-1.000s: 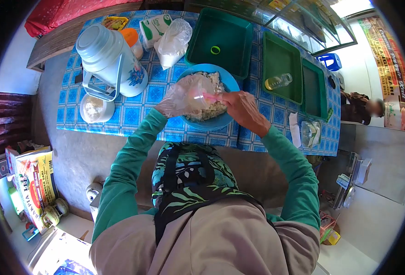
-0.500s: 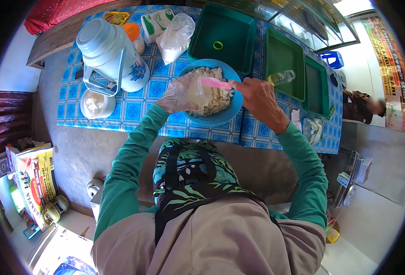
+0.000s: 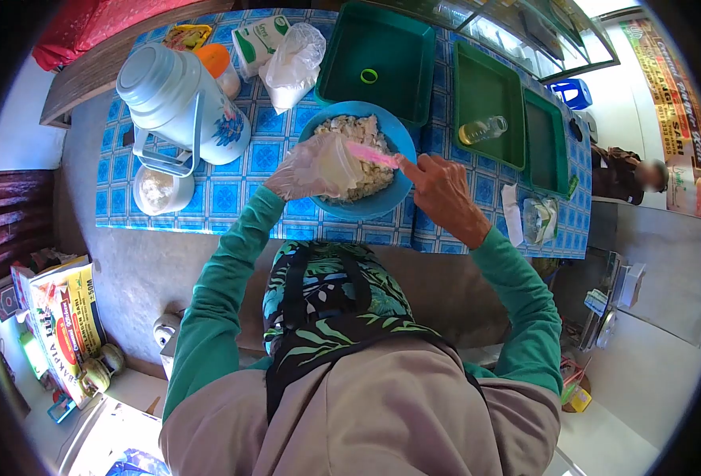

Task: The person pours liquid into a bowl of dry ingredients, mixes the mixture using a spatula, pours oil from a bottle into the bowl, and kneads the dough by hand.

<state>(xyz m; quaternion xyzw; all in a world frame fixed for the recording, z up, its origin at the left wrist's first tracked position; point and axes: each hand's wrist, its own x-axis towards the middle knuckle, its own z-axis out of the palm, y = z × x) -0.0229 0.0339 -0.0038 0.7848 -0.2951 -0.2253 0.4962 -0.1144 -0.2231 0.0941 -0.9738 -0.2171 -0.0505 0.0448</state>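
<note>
In a clear plastic glove, my left hand (image 3: 296, 168) grips a translucent plastic cup (image 3: 338, 165), tilted over a light-blue bowl (image 3: 403, 141). A pale, crumbly, chopped-looking mixture (image 3: 376, 187) fills much of the bowl. My bare right hand (image 3: 447, 195) is closed on the handle of a pink spatula (image 3: 374, 155), whose far end is at the cup's mouth. What is inside the cup cannot be made out clearly.
A flowered thermos jug (image 3: 180, 103) and a white tub (image 3: 160, 190) stand left. Behind the bowl are a plastic bag (image 3: 293, 67) and a green tray (image 3: 350, 47). A glass bottle (image 3: 484, 129) lies in another green tray (image 3: 489, 87). A person (image 3: 624, 174) is far right.
The cup in my left hand has tipped further toward the bowl. My right hand and the pink spatula have moved slightly nearer my body. The whole view has shifted a little.
</note>
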